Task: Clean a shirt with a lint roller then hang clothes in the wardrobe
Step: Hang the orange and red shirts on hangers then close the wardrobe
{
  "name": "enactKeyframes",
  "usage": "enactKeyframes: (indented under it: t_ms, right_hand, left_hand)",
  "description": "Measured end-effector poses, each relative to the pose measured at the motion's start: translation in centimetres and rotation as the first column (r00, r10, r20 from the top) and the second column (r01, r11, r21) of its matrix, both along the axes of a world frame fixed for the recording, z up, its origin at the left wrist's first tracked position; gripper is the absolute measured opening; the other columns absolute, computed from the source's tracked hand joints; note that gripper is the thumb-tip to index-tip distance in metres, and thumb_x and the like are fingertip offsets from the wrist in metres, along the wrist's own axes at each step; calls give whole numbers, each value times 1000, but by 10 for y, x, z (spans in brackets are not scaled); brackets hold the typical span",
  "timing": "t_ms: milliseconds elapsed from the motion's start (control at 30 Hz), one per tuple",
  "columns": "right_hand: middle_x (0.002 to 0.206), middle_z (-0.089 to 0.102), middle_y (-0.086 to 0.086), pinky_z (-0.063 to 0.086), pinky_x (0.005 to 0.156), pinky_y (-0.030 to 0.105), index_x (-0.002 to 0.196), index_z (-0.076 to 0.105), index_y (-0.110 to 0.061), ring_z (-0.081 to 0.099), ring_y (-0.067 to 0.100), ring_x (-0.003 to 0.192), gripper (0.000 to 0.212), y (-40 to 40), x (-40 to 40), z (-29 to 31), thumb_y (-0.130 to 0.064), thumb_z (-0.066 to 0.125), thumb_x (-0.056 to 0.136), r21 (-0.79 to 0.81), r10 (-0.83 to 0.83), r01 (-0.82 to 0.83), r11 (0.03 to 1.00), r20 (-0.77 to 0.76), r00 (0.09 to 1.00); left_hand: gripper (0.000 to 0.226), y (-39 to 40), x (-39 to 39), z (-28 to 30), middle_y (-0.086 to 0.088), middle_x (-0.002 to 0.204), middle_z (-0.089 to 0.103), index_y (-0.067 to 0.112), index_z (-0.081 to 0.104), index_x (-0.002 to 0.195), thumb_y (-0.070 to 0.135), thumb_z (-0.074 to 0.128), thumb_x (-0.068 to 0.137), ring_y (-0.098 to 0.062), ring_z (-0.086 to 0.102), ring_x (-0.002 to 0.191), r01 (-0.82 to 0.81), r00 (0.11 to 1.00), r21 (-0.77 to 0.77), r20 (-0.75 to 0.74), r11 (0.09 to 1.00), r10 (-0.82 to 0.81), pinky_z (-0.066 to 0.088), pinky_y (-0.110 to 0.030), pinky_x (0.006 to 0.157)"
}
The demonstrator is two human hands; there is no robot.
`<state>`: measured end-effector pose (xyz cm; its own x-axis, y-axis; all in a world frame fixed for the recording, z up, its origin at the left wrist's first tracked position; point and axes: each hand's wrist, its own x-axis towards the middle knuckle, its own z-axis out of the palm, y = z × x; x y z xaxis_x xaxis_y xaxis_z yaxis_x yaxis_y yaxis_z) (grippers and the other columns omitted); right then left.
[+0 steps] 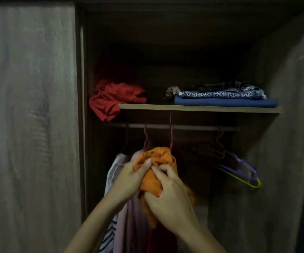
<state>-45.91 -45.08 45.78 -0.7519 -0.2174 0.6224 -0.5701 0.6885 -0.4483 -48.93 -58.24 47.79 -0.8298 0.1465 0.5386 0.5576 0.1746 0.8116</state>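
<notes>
While lint step looks finished, hanging underway: left hand (132, 177) and right hand (169, 194) both curl around bunched orange fabric garment (155, 170), below dark metal wardrobe rail (184, 127), beside pink hanger (171, 137). Next: spread garment onto hanger shoulders.

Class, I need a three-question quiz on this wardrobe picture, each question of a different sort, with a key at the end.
1. True or false: the orange garment is held by both the left hand and the right hand.
2. Which lies on the shelf at its left end? A) red clothes B) a towel C) shoes
3. Fill in: the empty hangers hang from the rail on the ____ side.

Key: 1 true; 2 A; 3 right.
</notes>
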Motion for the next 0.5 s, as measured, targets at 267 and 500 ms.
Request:
enactKeyframes:
  t_ms: [267, 500]
  right_hand:
    - [127, 44, -21, 41, 91, 19, 124, 44, -43, 48, -6, 110, 62, 69, 39, -34, -56, 73, 72, -316, 75, -8, 949, 198, 977]
    - [121, 53, -23, 42, 81, 2, 134, 38, -32, 57, -17, 101, 72, 117, 73, -45, -23, 81, 76, -465, 400, -213, 859, 351, 847]
  left_hand:
    - [27, 32, 44, -34, -1, 108, 73, 22, 65, 116, 29, 45, 99, -13, 68, 103, -81, 991, 96, 114, 992, 70, 52, -37, 96]
    - [21, 66, 102, -44, 6, 87, 75, 22, 65, 101, 29, 45, 99, -8, 70, 85, -8, 990, 74, 141, 997, -3, 55, -19, 73]
